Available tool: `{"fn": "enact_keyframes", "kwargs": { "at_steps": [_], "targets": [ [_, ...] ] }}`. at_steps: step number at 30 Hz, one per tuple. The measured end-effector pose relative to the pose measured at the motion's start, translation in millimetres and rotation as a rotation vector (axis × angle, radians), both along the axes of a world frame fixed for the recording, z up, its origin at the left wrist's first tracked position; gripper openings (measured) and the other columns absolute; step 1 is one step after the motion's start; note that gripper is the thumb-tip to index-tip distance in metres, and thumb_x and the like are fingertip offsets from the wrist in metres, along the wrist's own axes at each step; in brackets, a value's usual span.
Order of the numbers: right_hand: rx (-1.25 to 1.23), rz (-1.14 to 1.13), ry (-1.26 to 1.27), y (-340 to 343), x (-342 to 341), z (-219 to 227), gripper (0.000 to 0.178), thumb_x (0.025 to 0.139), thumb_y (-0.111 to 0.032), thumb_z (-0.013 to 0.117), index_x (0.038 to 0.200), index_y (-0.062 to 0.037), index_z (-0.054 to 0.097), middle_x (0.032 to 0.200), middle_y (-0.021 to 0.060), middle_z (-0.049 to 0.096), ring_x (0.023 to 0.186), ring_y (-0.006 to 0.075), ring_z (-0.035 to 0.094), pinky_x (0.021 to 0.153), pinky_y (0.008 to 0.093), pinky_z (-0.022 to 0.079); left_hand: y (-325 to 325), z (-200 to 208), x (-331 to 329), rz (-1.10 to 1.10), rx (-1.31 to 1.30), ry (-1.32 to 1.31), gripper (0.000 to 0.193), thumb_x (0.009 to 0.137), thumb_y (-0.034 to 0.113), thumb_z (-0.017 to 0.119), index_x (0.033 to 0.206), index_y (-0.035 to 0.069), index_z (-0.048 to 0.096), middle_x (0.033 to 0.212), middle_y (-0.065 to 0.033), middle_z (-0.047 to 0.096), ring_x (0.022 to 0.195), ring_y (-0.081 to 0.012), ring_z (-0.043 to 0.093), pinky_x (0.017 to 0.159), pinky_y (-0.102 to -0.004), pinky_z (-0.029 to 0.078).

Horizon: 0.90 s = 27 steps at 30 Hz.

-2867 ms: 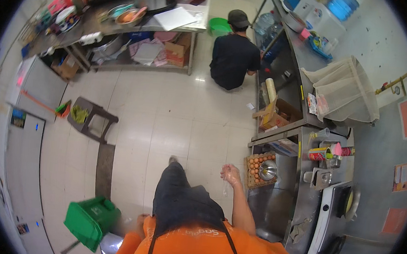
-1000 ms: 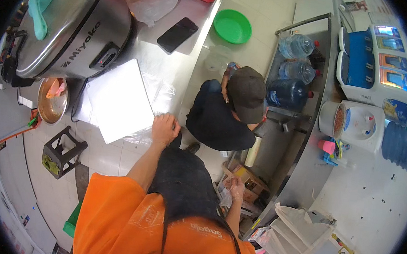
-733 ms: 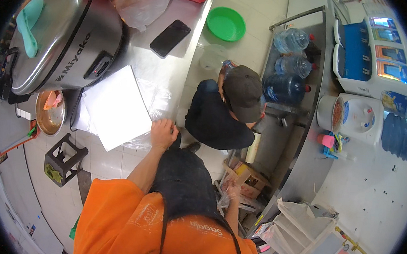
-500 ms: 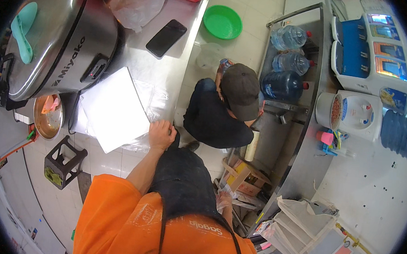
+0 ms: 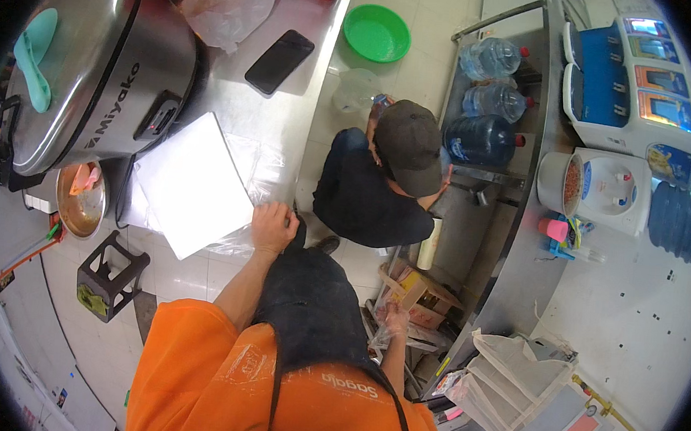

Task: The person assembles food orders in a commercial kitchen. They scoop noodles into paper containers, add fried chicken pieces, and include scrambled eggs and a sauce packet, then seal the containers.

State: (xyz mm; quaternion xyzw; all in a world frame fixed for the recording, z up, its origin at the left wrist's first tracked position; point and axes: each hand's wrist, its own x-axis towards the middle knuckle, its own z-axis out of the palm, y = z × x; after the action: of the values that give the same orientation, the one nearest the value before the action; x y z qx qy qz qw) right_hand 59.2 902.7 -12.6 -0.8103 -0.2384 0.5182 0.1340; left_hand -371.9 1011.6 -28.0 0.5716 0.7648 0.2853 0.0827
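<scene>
Head cam, the only view: left hand (image 5: 273,226) rests at the near corner of the steel table (image 5: 288,119), fingers curled, right by the corner of the white paper (image 5: 195,185). Can't tell if it's pinching the paper or the clear plastic (image 5: 227,243) sticking out under it, or just leaning there. The paper lies on the table near the cooker (image 5: 123,80), with a phone (image 5: 279,61) farther up. Right hand (image 5: 396,321) is near the carton (image 5: 431,302), fingers bent in and pretty narrow, with something clear and filmy on it; glove or bag, can't tell. A crouching co-worker (image 5: 366,205) is near 3 big bottles (image 5: 483,139).

My read on the step: the left hand is bracing, not really working anything. Moving it calls for lifting the fingers clear so the paper doesn't drag.
</scene>
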Motion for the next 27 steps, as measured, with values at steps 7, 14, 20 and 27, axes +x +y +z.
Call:
{"fn": "enact_keyframes", "kwargs": {
  "at_steps": [7,14,20,27],
  "targets": [
    [-0.086,-0.015,0.047,-23,7,-20,0.025,0.1,-0.028,0.057,0.101,-0.0038,0.057,0.076,0.0122,0.067,0.061,0.0228,0.066,0.052,0.0359,0.053,0,-1,0,0.004,-0.01,0.016,0.017,0.076,0.019,0.068,0.073,0.012,0.053,0.074,-0.0063,0.05,0.072,-0.0272,0.051,0.068,-0.0404,0.038],
    [-0.107,-0.04,-0.021,-39,10,-20,0.031,0.1,-0.034,0.056,0.098,-0.0024,0.057,0.072,0.0126,0.067,0.057,0.0237,0.065,0.05,0.0362,0.052,-1,-1,1,0.006,-0.064,-0.008,0.016,0.077,0.02,0.068,0.076,0.012,0.054,0.077,-0.0051,0.053,0.076,-0.0271,0.053,0.071,-0.0403,0.038],
    [-0.059,0.143,-0.081,-21,8,-22,0.03,0.1,-0.029,0.056,0.103,0.0008,0.059,0.075,0.0142,0.068,0.06,0.0235,0.067,0.053,0.034,0.055,0,0,1,0.006,-0.056,0.019,0.017,0.076,0.019,0.067,0.074,0.012,0.052,0.075,-0.0068,0.049,0.073,-0.0273,0.051,0.068,-0.0405,0.038],
    [-0.121,0.084,-0.037,9,-11,-3,0.012,0.099,-0.014,0.054,0.104,-0.0046,0.059,0.081,0.0048,0.061,0.068,0.0185,0.061,0.059,0.034,0.052,0,0,0,0.003,-0.019,0.015,0.016,0.076,0.02,0.067,0.074,0.012,0.053,0.075,-0.0063,0.049,0.072,-0.027,0.051,0.067,-0.0403,0.038]
  ]
}}
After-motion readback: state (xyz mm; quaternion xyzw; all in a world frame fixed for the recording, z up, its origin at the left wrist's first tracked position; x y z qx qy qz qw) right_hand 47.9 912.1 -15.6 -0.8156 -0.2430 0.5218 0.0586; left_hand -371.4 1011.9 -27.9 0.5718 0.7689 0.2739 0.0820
